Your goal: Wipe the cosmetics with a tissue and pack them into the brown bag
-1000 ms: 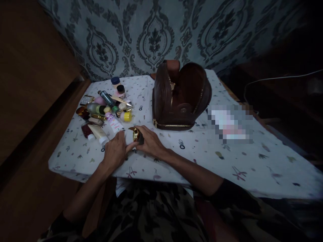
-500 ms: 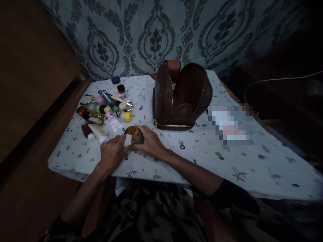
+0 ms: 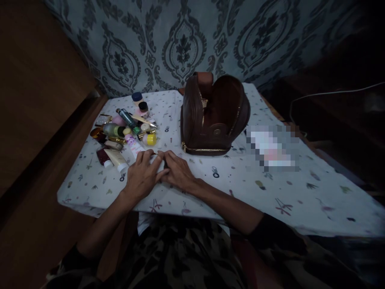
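My left hand point(image 3: 140, 174) and my right hand point(image 3: 179, 170) meet near the front edge of the table. Between them is a gold-lidded jar, now almost wholly covered by fingers. A bit of white wipe point(image 3: 161, 165) shows between my left thumb and forefinger, pressed against the jar. My right fingers are curled round the jar's right side. Just beyond my left hand lie a white and purple tube point(image 3: 133, 145) and a beige tube point(image 3: 118, 160) with a white cap.
Cosmetics lie in a cluster at left, including a yellow-capped bottle point(image 3: 149, 139), a dark green tube point(image 3: 128, 119) and a blue-lidded jar point(image 3: 137, 98). An unzipped brown bag point(image 3: 207, 138) stands behind my hands. A blurred-out item point(image 3: 270, 148) lies right on the patterned tablecloth point(image 3: 240, 188).
My left hand has moved over the top of the jar with the wipe, its fingers now covering the gold lid. My right hand still holds the jar. The view has shifted slightly.
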`<state>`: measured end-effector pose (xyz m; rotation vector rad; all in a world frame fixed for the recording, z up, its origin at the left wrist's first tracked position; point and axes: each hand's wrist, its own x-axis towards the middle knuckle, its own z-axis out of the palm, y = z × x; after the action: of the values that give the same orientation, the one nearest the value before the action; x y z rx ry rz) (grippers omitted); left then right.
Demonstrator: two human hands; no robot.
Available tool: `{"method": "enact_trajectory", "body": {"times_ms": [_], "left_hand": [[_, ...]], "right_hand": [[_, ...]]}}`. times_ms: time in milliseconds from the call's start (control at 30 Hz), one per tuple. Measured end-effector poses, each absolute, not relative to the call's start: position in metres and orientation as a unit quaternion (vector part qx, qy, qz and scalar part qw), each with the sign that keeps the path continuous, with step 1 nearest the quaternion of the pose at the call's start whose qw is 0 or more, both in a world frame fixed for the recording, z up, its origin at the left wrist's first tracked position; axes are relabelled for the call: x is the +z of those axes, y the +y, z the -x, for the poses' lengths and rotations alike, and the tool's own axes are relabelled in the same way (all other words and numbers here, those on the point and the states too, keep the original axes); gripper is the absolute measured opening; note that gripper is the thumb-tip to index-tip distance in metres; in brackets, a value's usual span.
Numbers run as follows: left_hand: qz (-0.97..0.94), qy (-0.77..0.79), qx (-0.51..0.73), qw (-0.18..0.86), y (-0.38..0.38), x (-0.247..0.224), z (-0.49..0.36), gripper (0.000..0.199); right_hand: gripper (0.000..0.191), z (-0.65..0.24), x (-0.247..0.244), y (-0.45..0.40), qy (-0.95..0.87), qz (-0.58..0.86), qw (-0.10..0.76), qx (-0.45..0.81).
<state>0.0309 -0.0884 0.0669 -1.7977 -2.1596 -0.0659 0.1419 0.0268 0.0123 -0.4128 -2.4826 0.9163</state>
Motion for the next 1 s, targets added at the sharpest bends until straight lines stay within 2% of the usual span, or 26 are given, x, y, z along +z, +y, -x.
{"method": "enact_trajectory", "body": {"times_ms": [200,333,500,733,900,1000], "left_hand": [[0.599,-0.799,-0.018,0.055,-0.08,0.087,-0.038,0.029],[0.585,-0.811,-0.018,0.023,-0.074,0.098,-0.035,0.028],[0.593,-0.8,-0.072,-0.053,-0.064,0.1,-0.007,0.029],[0.562,-0.738,-0.275,-0.253,-0.059,0.071,0.036,0.045],[0.426,-0.766,-0.383,-0.291,-0.066,0.057,0.024,0.067],[0.419,-0.751,-0.419,-0.293,-0.073,0.056,0.008,0.07]], "right_hand": [[0.063,-0.141,0.016,0.022,-0.916,0.133,0.228,0.302],[0.057,-0.139,0.012,0.021,-0.918,0.117,0.242,0.292],[0.065,-0.137,0.009,0.019,-0.916,0.072,0.272,0.287],[0.072,-0.138,0.005,0.019,-0.907,-0.015,0.289,0.308],[0.068,-0.136,0.008,0.023,-0.881,0.052,0.279,0.378],[0.068,-0.135,0.011,0.024,-0.861,0.115,0.273,0.413]]}}
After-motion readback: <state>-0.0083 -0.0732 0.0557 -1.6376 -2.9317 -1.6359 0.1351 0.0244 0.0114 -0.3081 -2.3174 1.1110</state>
